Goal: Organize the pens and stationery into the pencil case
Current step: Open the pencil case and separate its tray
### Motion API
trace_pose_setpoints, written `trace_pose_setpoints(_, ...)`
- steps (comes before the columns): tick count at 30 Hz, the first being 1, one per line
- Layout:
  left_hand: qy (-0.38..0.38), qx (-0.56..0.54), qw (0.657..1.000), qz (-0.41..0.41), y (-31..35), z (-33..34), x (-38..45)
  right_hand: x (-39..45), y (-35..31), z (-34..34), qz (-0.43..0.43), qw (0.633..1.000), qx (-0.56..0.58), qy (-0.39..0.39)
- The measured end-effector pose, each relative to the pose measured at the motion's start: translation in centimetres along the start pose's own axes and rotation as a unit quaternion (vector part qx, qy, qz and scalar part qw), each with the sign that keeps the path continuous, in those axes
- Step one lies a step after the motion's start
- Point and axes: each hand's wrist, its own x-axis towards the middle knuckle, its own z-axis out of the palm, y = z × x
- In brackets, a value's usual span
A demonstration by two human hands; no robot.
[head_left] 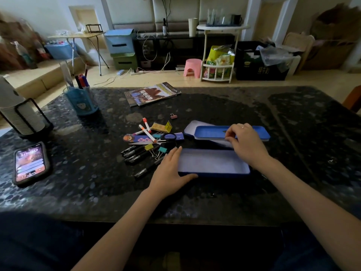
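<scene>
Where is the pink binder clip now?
The pink binder clip lies alone on the table, beyond the stationery pile, between the magazine and the open pencil case.

pens (136, 153) crowd left; table (293, 133) open right

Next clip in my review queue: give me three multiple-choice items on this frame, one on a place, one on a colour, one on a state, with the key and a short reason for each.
1. Where does the phone lie on the table?
A. far left
B. beside the magazine
C. inside the case

2. What colour is the small stool on the floor?
A. green
B. pink
C. black

3. What state is the pencil case base in?
A. closed
B. open, filled with pens
C. open, nothing inside

Key: 1 A, it lies left of the loose pens. 2 B, the stool is plainly pink. 3 C, its pale interior shows bare, with the left hand on its end and the right hand at the blue tray.
</scene>
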Motion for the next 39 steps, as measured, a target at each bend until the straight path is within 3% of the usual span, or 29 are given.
trace_pose_setpoints(5,0.008,0.043,0.999,-0.015,1.1,0.4,4.5,-2.0,-1.8,-1.2,-0.036,0.999,0.031,-0.026)
trace_pose_setpoints(13,-0.040,0.047,0.998,0.001,1.6,-0.7,9.5,-3.9,-2.9,-2.3,-0.033,0.979,0.065,-0.192)
trace_pose_setpoints(19,-0.090,0.137,0.985,0.050,-0.2,-2.3,7.6,-4.6,-3.7,0.1,-0.045,0.956,0.018,-0.291)
trace_pose_setpoints(22,-0.056,0.105,0.991,0.062,-1.3,-3.4,4.9,-5.0,-4.0,1.7,-0.055,0.942,-0.013,-0.331)
trace_pose_setpoints(25,0.036,0.144,0.984,0.103,-2.9,-4.4,1.9,-5.2,-4.0,2.5,-0.060,0.927,-0.007,-0.371)
trace_pose_setpoints(28,0.066,0.230,0.968,0.077,-4.7,-5.1,-0.6,-4.8,-4.0,2.5,-0.057,0.923,0.012,-0.380)
trace_pose_setpoints(31,-0.002,0.229,0.973,0.009,-5.9,-5.3,-1.0,-4.4,-4.5,2.5,-0.037,0.925,0.031,-0.378)
trace_pose_setpoints(34,-0.040,0.234,0.971,0.020,-6.1,-5.5,-0.5,-4.1,-5.3,2.6,-0.062,0.935,0.016,-0.349)
trace_pose_setpoints(39,-0.056,0.115,0.990,0.056,-4.2,-6.0,-0.8,-3.9,-5.9,2.1,-0.148,0.974,0.016,-0.173)
